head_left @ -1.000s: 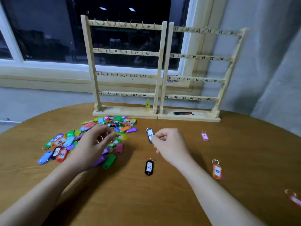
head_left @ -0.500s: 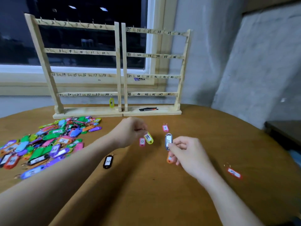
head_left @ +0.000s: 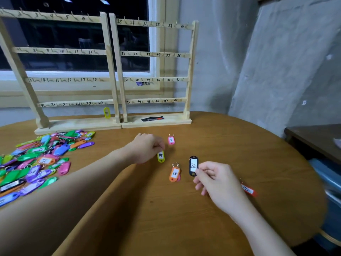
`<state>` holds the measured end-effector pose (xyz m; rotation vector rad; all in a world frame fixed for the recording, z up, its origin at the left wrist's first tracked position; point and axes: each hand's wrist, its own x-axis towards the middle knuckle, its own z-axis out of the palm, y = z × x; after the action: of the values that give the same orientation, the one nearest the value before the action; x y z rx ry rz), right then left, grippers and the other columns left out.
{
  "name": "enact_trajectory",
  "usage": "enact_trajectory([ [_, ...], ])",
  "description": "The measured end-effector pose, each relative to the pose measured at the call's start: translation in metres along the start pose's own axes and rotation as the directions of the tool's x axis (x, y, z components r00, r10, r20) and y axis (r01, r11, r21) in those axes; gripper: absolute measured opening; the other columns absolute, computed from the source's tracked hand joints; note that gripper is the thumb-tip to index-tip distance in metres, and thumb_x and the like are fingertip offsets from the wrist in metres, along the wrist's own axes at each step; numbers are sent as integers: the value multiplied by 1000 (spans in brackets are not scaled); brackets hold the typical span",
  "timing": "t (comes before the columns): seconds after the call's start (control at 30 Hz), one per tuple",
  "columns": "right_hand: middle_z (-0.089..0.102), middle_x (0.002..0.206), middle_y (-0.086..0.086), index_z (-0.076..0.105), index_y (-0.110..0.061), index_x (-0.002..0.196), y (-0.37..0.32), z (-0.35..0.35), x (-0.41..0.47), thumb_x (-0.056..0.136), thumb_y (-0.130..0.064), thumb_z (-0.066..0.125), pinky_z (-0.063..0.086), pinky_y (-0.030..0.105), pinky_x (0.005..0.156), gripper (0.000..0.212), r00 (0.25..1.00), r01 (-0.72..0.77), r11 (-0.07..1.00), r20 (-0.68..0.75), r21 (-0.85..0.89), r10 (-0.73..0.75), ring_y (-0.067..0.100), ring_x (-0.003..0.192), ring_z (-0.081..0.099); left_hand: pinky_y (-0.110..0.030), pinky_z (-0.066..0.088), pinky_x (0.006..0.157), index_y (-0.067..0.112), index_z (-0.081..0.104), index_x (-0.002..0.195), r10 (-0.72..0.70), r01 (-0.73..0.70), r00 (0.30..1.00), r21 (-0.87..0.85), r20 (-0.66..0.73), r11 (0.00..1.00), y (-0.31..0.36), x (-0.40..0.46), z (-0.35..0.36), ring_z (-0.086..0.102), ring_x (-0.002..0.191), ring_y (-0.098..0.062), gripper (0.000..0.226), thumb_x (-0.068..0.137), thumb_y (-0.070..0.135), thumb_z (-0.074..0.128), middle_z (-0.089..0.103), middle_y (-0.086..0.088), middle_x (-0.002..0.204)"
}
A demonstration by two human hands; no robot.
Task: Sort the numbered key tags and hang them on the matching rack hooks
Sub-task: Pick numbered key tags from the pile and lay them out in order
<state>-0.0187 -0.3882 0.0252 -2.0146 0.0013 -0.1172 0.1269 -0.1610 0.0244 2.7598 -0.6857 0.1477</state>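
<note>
Tag 14 (head_left: 160,156): yellow, white label; tag 32 (head_left: 193,166): black, white label
Tag 25 (head_left: 174,174): orange; tag 5 (head_left: 171,140): pink
Racks (head_left: 190,71): pale wood; table (head_left: 166,218): brown woodgrain
Blurred tag (head_left: 248,190): seemingly red

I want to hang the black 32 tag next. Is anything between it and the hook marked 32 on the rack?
Nothing visible blocks it. The right hand holds the black 32 tag above the table; hook 32 on the right rack's second rail looks bare, with open space between.

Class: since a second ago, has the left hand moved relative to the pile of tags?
Yes. The left hand has left the pile, moving rightward to the pink 5 tag.
</note>
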Motion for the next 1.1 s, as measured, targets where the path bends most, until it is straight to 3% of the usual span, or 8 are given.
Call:
enact_trajectory([
  [0.13, 74, 72, 0, 72, -17, 80, 0, 3, -3, 99, -14, 58, 53, 25, 55, 25, 999, -29, 1000, 36, -8, 29, 10, 60, 68, -38, 41, 91, 29, 68, 100, 118, -115, 993, 123, -13, 986, -6, -2, 4, 60, 101, -16, 16, 100, 24, 52, 68, 12, 104],
  [0.3, 69, 65, 3, 75, -17, 74, -7, 18, -8, 95, -23, 65, 45, 23, 54, 25, 997, 7, 1000, 81, -7, -6, 9, 54, 61, -38, 39, 93, 30, 65, 109, 201, -188, 979, 271, -21, 944, -8, -6, 2, 57, 110, -17, 19, 102, 34, 48, 66, 8, 108],
  [0.43, 57, 58, 10, 72, -4, 72, -13, 36, -12, 93, -20, 68, 37, 28, 55, 26, 991, 46, 999, 126, -9, -44, 11, 53, 48, -36, 44, 89, 26, 69, 109, 213, -174, 965, 238, -151, 956, -15, -18, -11, 62, 104, -22, 19, 100, 32, 53, 70, 3, 107],
  [0.53, 68, 64, 7, 74, -10, 74, -20, 51, -17, 92, -17, 70, 44, 22, 53, 20, 985, 50, 999, 162, 13, -51, 8, 51, 55, -34, 47, 79, 18, 72, 99, 167, -124, 954, 180, -248, 976, -27, -42, -30, 65, 92, -25, 13, 96, 20, 59, 73, -1, 96],
  [0.7, 73, 69, 3, 67, -10, 76, -34, 82, -24, 92, -11, 71, 46, 17, 53, 17, 976, 44, 998, 211, 47, -53, 7, 49, 57, -37, 45, 84, 19, 72, 96, 121, -44, 932, 226, -342, 973, -65, -101, -54, 65, 84, -24, 13, 97, 23, 60, 72, 1, 87],
  [0.87, 75, 71, -4, 67, -14, 80, -48, 107, -33, 90, -19, 73, 48, 26, 56, 13, 941, 70, 994, 337, -81, -39, 8, 51, 60, -30, 36, 76, 18, 72, 93, 51, 44, 913, 222, -404, 974, -92, -156, -65, 62, 73, -26, 10, 94, 21, 63, 70, 0, 77],
  [0.97, 75, 71, -2, 71, -12, 81, -56, 111, -38, 89, -21, 73, 47, 27, 55, 12, 905, 95, 978, 424, -184, -8, 9, 50, 56, -30, 42, 72, 18, 73, 92, -32, 113, 909, 171, -416, 979, -111, -186, -67, 64, 72, -27, 14, 93, 24, 61, 72, -1, 78],
  [1.1, 75, 72, 0, 72, -12, 78, -66, 108, -43, 93, -26, 67, 44, 25, 57, 21, 859, 134, 944, 510, -301, 41, 8, 51, 52, -31, 43, 66, 17, 74, 89, -174, 233, 884, 88, -434, 968, -134, -219, -66, 62, 71, -25, 6, 88, 13, 70, 68, 1, 78],
])
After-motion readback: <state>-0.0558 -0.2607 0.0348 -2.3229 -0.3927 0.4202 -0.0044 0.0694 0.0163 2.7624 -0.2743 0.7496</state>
